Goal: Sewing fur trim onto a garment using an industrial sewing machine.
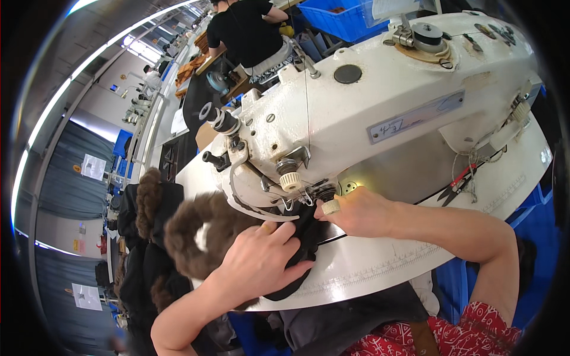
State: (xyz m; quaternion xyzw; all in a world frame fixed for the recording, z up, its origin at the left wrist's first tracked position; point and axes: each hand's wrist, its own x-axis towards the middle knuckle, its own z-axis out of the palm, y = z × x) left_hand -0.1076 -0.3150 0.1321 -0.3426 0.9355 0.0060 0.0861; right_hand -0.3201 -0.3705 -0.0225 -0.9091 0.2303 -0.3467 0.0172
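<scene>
A white sewing machine [332,118] stands in front of me, its needle area lit by a small lamp. Dark cloth [303,237] lies under the needle area, and brown fur trim [196,237] bunches to its left. My left hand [258,258] grips the dark cloth, with bent fingers on top and the thumb lower down. Close to the presser area, my right hand [359,213] pinches the cloth's edge; a cream dial partly covers its fingertips. The needle and presser foot are mostly hidden by machine parts and fingers.
Red-handled thread snips [458,185] lie on the machine bed at right, beside loose cord. Dark fur-trimmed garments [148,237] are piled at left. A blue bin [338,18] stands behind the machine. Another person in a black top [243,38] works beyond it.
</scene>
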